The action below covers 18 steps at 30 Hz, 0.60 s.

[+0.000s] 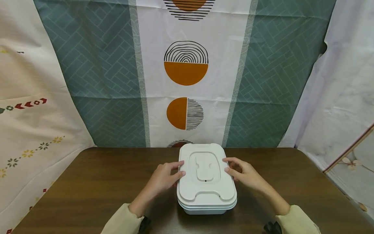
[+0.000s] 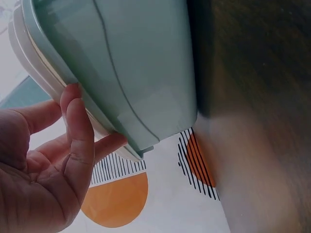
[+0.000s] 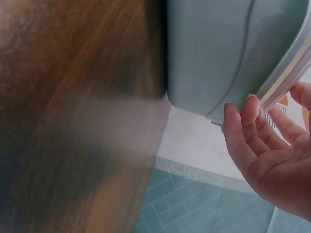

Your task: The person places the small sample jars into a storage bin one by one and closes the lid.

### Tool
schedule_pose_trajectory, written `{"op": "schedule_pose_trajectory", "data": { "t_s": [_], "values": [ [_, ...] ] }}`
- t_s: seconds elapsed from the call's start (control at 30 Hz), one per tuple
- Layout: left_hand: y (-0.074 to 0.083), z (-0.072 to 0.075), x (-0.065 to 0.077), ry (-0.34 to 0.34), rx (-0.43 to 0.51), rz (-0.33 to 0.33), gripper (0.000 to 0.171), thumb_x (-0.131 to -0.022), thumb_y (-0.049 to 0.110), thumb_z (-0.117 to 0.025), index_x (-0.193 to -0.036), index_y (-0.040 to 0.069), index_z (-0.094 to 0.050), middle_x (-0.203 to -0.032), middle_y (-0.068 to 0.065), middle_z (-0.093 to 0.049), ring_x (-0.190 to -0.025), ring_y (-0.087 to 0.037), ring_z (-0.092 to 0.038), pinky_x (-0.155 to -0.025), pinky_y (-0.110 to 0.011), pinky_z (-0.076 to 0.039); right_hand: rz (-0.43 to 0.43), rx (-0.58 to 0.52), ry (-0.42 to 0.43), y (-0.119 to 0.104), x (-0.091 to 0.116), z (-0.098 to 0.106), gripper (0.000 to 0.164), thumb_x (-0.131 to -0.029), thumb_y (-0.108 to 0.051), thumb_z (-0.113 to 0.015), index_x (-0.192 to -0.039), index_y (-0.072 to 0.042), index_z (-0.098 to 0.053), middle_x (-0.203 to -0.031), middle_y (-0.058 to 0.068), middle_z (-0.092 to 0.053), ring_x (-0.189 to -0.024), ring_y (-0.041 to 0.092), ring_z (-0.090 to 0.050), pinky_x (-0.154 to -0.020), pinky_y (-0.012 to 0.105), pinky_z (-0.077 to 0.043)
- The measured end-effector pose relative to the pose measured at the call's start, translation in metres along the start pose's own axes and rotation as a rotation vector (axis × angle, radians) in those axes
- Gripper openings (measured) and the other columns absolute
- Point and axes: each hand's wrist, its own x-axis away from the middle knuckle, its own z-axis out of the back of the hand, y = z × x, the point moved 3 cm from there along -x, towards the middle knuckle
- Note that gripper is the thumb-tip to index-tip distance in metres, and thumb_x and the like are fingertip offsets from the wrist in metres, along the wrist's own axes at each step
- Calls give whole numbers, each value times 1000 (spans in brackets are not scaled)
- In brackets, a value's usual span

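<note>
A food storage box (image 2: 141, 63) with pale green-grey walls stands on the table, topped by a white lid (image 1: 191, 188) with a recessed panel. At the lid's left edge my left hand (image 1: 163, 177) grips the rim, its thumb and index fingertip showing on top. Its other fingers (image 2: 80, 126) curl in under the rim in the left wrist view. On the opposite edge my right hand (image 1: 245, 174) holds the lid the same way, with several fingers (image 3: 250, 114) bent against the underside of the rim. The lid lies level over the box; what is inside is hidden.
The dark wooden table (image 1: 96, 191) spreads out on both sides of the box. Behind it hangs a patterned green and white cloth (image 1: 187, 91). Pale cloths (image 1: 29, 123) drape at the left and right.
</note>
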Motion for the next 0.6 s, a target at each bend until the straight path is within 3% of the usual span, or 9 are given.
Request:
{"op": "schedule_pose_trajectory", "data": {
  "t_s": [0.1, 0.2, 0.3, 0.43, 0.6],
  "values": [
    [0, -1, 2, 2, -13, -8, 42, -85, 20, -64, -123, 5, -57, -103, -20, -63, -50, -17, -60, -46, -24, -45, 3, -6, 0, 0, 1, 0, 39, -88, -19, -61, -123, -3, -52, -87, 9, -51, -63, 19, -54, -57, 33, -51],
    [1, -2, 5, -3, -51, -23, 42, -85, 21, -63, -124, 5, -57, -78, -13, -67, -47, -14, -58, -44, -24, -42, 0, -2, -9, 1, 3, -1, 40, -88, -19, -60, -123, -3, -51, -86, 9, -51, -62, 19, -53, -56, 32, -51],
    [1, -3, 7, 6, -87, -44, 43, -86, 22, -63, -124, 4, -56, -53, -3, -58, -42, -9, -52, -42, -23, -38, -16, 0, -16, 4, 5, -3, 41, -88, -21, -60, -124, -4, -51, -87, 8, -52, -63, 16, -54, -57, 31, -51],
    [2, -4, 9, 19, -100, -62, 43, -86, 23, -62, -124, 4, -57, -47, 0, -53, -39, -6, -45, -41, -22, -36, -27, 0, -14, 6, 7, -4, 42, -88, -21, -60, -125, -4, -50, -88, 9, -52, -63, 13, -53, -57, 30, -51],
    [-4, -7, 7, 10, -23, -48, 44, -85, 25, -64, -124, 6, -57, -54, -4, -57, -41, -9, -49, -41, -23, -39, -25, 14, -8, 7, 10, -3, 43, -88, -20, -60, -126, -3, -50, -90, 10, -52, -60, 14, -52, -54, 31, -50]
  ]
}}
